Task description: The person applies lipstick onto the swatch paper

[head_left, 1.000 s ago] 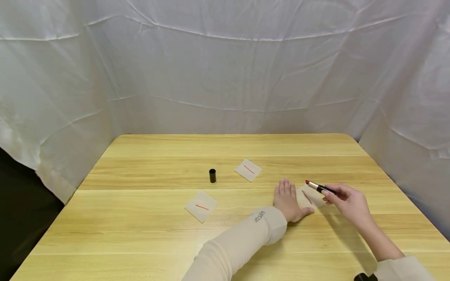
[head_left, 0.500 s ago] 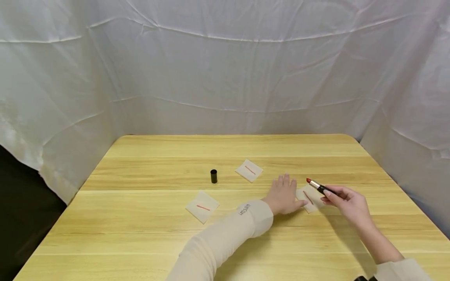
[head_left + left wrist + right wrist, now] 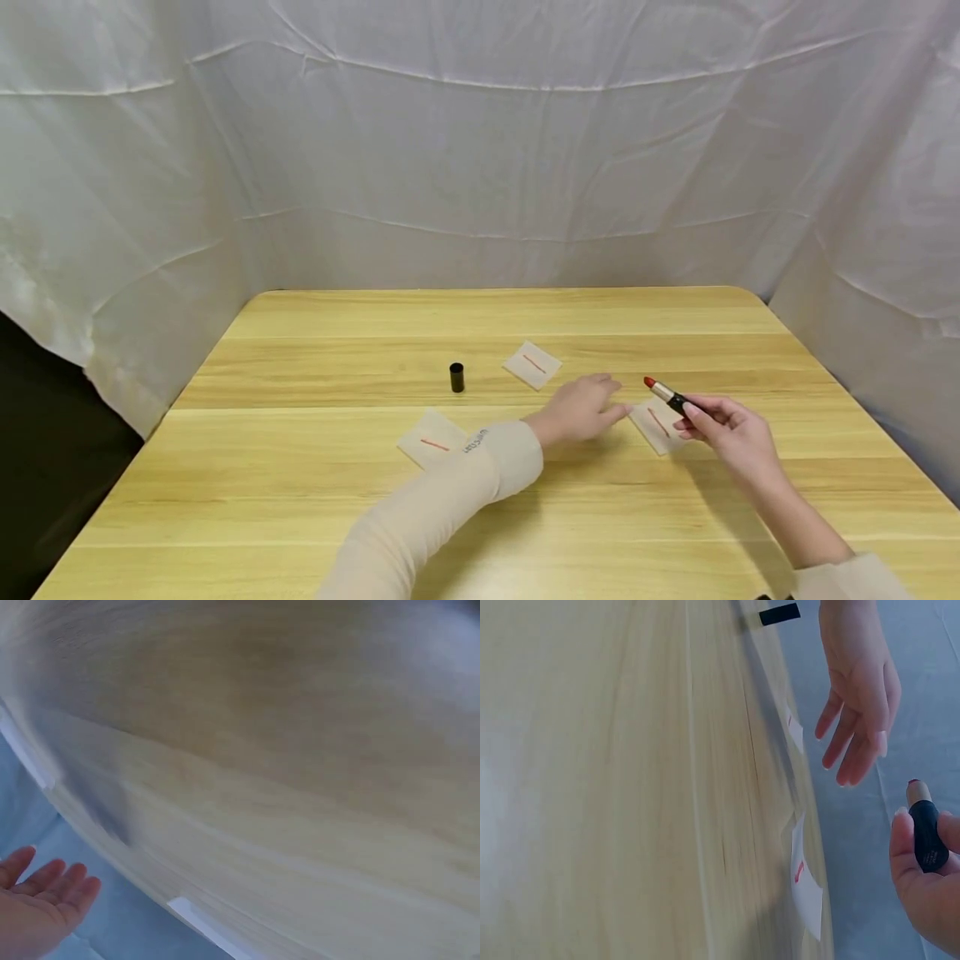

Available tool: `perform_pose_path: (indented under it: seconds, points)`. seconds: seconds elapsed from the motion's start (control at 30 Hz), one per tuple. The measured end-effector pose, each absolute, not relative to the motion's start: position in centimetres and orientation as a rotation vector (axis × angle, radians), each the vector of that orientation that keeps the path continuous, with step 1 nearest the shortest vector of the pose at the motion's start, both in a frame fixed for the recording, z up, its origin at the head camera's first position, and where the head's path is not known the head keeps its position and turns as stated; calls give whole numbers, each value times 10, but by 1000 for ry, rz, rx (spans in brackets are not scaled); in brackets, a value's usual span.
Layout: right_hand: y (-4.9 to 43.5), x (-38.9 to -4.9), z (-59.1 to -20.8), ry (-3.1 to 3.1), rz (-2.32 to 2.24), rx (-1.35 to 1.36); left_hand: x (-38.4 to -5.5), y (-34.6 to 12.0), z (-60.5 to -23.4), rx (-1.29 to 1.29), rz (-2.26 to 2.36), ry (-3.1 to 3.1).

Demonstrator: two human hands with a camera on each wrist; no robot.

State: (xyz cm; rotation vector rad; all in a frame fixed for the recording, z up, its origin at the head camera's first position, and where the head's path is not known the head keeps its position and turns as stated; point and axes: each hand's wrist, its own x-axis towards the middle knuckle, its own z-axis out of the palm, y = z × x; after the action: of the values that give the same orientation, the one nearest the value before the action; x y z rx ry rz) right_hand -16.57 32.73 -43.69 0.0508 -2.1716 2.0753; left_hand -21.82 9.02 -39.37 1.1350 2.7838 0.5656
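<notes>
wooden table [image 3: 337, 375] below black, red-tipped, perhaps gold-collared lipstick [image 3: 663, 393]

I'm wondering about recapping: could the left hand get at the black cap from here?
Probably yes: the left hand holds nothing, and no object stands between it and the upright black cap.

backdrop: creased pale drapes [image 3: 480, 158] | furniture: wood-grain table [image 3: 330, 375] | left edge: black area [image 3: 52, 458]

Creased white fabric curtain [image 3: 487, 167] hangs behind the yellow wood-grain tabletop [image 3: 247, 492], and there, lower left, a black surface [image 3: 52, 442]!
</notes>
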Motion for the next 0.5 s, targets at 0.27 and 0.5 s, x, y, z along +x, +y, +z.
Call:
perform_pose_path:
  seconds: [0.27, 0.5]
  points:
    - [303, -155, -415, -2101, 2198, 119, -214, 65, -387, 990, 877, 2688]
    - [277, -140, -389, -2057, 2246, 182, -208, 54, -387, 953, 1023, 2648]
